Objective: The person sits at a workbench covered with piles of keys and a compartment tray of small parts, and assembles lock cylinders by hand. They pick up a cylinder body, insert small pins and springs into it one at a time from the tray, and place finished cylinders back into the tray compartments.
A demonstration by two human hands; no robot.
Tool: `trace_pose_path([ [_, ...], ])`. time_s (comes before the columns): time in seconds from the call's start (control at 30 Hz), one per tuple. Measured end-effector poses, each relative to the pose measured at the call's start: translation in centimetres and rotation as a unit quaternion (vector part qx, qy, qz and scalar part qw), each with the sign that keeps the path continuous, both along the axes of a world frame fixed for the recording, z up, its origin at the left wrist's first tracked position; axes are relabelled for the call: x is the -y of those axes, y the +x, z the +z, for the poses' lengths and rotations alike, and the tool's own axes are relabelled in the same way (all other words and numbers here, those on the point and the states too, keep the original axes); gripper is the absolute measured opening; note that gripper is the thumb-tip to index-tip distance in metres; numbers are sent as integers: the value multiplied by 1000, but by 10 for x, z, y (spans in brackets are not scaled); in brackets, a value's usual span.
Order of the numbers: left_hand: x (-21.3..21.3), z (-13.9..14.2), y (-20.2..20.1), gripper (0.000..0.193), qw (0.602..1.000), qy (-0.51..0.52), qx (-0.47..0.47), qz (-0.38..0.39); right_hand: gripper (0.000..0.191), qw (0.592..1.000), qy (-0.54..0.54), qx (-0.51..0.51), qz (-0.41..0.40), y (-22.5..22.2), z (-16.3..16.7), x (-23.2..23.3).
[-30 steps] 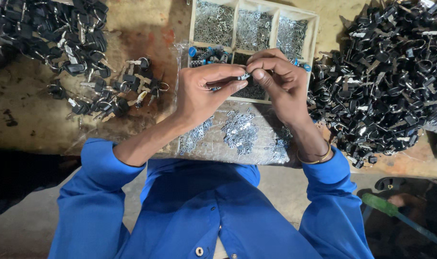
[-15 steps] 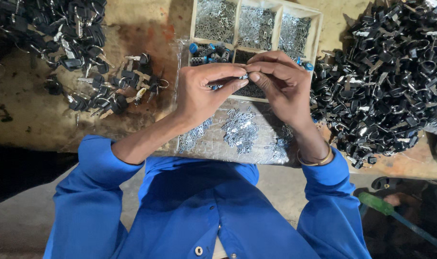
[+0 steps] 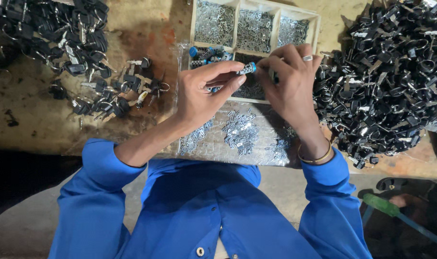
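Surface [image 3: 46, 129] is lying brown and worn under everything; one person in blue sleeves is working over it, both hands raised above the middle.

Two big heaps of black parts with metal rings are flanking the work: right heap [image 3: 391, 72] is the largest, spreading to the frame edge; left heap [image 3: 46, 29] is sitting top left; pieces in either are too many to count. One smaller loose cluster of black keys [image 3: 113, 91] is trailing from the left heap toward centre.

One wooden tray [image 3: 318, 24] is sitting top centre; three top compartments are showing, each holding small silver metal bits; lower row is partly hidden by the hands, one compartment holding blue-capped pieces [image 3: 206, 53], count unclear.

One clear plastic sheet [image 3: 257, 156] is lying just below the tray, carrying roughly three loose piles of small silver parts [image 3: 240, 132].

Left hand [image 3: 204, 93] is pinching one small cylinder with a blue end [image 3: 246, 69] between thumb and forefinger, held over the tray's lower row; fingers clenched around it. Right hand [image 3: 290, 79] is meeting it from the other side, fingertips touching the cylinder's tip; whether they are pinching a separate tiny piece, cannot tell. One ring is showing on a right-hand finger; one bangle [image 3: 315, 157] on the right wrist.
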State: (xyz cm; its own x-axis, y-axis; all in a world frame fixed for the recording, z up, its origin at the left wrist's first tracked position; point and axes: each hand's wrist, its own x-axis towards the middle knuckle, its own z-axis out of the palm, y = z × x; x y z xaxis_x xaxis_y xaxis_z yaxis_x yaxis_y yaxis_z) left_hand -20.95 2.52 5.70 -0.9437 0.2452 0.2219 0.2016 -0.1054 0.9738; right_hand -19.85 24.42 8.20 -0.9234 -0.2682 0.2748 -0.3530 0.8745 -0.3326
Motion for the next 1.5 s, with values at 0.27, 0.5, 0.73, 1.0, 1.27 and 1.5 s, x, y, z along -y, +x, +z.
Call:
trace_pose_path([
  [0.27, 0, -3, -1, 24, 1000, -6, 10, -9, 10, 948, -305, 76, 40, 3, 7, 8],
  [0.5, 0, -8, 0, 20, 1000, 5, 17, -14, 15, 920, -362, 137, 65, 4, 3, 14],
  [0.73, 1, -10, 0, 19, 999, 3, 30, -14, 15, 913, -379, 137, 57, 6, -3, 16],
  [1.0, 2, -10, 0, 18, 1000, -8, 27, -9, 16, 897, -408, 166, 50, 4, -7, 16],
  [1.27, 1, -12, -2, 18, 999, 27, 21, -10, 17, 966, -250, 67, -26, -2, 4, 3],
  [1.5, 0, -12, -2, 19, 998, 45, 34, -15, 17, 998, 63, 0, 8, -1, 1, 6],
])
